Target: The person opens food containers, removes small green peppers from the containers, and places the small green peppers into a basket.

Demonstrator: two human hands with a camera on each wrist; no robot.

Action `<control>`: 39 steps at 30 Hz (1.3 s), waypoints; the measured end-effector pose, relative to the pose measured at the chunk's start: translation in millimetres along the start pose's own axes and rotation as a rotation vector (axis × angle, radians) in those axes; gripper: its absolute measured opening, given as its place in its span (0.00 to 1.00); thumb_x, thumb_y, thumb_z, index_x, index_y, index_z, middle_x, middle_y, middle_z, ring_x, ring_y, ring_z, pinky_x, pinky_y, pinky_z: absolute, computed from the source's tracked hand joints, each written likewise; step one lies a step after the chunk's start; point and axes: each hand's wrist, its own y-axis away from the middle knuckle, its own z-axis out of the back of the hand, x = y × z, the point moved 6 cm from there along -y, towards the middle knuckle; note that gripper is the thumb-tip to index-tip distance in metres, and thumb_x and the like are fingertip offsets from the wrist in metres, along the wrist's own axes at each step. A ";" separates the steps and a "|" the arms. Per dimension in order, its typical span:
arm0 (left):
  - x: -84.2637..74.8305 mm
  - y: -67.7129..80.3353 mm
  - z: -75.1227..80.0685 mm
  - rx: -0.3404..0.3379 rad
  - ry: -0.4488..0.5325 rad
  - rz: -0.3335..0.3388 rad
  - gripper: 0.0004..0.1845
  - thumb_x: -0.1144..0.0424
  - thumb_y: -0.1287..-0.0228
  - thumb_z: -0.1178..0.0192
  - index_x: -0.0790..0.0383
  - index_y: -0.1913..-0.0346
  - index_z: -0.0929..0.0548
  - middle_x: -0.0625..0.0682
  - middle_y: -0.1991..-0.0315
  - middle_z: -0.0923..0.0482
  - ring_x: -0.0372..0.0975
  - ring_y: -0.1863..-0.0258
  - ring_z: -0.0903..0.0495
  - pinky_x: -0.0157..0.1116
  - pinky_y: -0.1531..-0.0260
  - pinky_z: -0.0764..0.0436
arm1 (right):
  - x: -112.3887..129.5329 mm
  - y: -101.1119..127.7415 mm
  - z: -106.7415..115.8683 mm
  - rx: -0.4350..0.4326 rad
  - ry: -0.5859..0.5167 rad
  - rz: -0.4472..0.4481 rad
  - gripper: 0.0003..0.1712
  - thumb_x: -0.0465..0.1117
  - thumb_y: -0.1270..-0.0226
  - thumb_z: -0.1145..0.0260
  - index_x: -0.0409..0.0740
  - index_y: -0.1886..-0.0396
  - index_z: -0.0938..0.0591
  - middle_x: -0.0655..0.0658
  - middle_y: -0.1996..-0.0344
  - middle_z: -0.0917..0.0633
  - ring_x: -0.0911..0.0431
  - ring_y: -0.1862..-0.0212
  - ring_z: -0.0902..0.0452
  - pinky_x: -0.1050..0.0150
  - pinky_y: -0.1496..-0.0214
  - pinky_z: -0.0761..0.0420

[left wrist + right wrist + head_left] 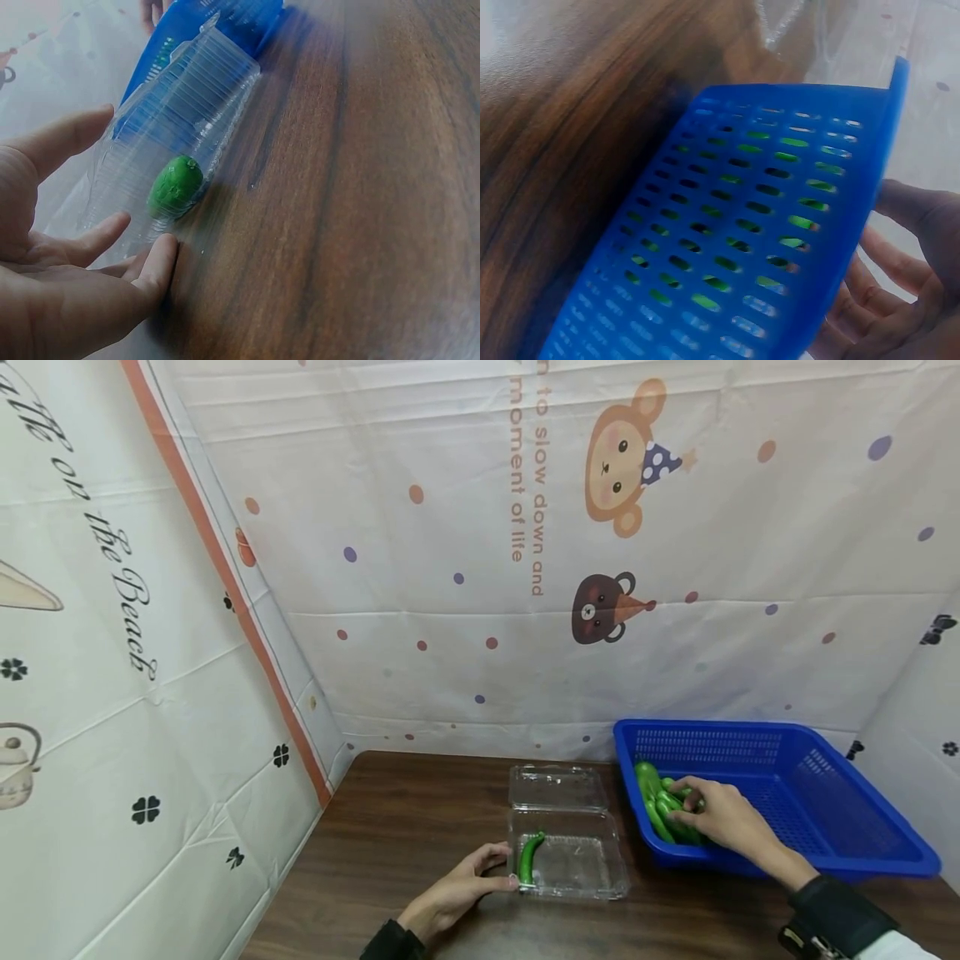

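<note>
Right hand [716, 817] grips peppers [663, 810] in basket [862, 843]; left hand [457, 889], open, steadies box [573, 864] w/ one pepper [529, 858] packed, rest probably left.

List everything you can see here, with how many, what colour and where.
clear plastic clamshell box: one, transparent, lid open, on the table left of the basket
green chilli: one, green, inside the box at its left edge
basket: one, blue, slotted, on the table at the right
pile of green chillies: several, green, in the basket's left end
table: one, dark brown wood
printed cloth: white with cartoon animals and dots, behind and at the sides
left hand: touches the box's left side
right hand: on the pile in the basket
</note>
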 end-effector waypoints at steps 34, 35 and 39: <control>3.2 -0.8 0.0 0.005 -0.009 -0.009 0.35 0.60 0.34 0.31 0.65 0.29 0.33 0.63 0.25 0.40 0.59 0.24 0.42 0.60 0.25 0.38 | 101.3 -54.3 -14.5 -0.027 -0.093 0.119 0.15 0.35 0.34 0.29 0.36 0.48 0.16 0.49 0.73 0.15 0.62 0.75 0.22 0.67 0.77 0.29; 2.9 -0.7 0.1 0.005 -0.008 -0.010 0.35 0.60 0.34 0.31 0.65 0.29 0.33 0.63 0.25 0.40 0.59 0.24 0.43 0.60 0.25 0.38 | 104.3 -54.9 -16.1 -0.027 -0.099 0.127 0.15 0.36 0.34 0.28 0.36 0.49 0.15 0.50 0.73 0.15 0.62 0.74 0.21 0.67 0.77 0.27; 1.3 -1.0 1.7 -0.001 -0.009 -0.008 0.35 0.59 0.34 0.30 0.65 0.29 0.33 0.63 0.25 0.40 0.59 0.24 0.43 0.60 0.24 0.38 | 114.7 -58.7 -22.6 -0.036 -0.094 0.158 0.15 0.37 0.35 0.27 0.37 0.50 0.14 0.51 0.74 0.15 0.63 0.73 0.20 0.68 0.74 0.23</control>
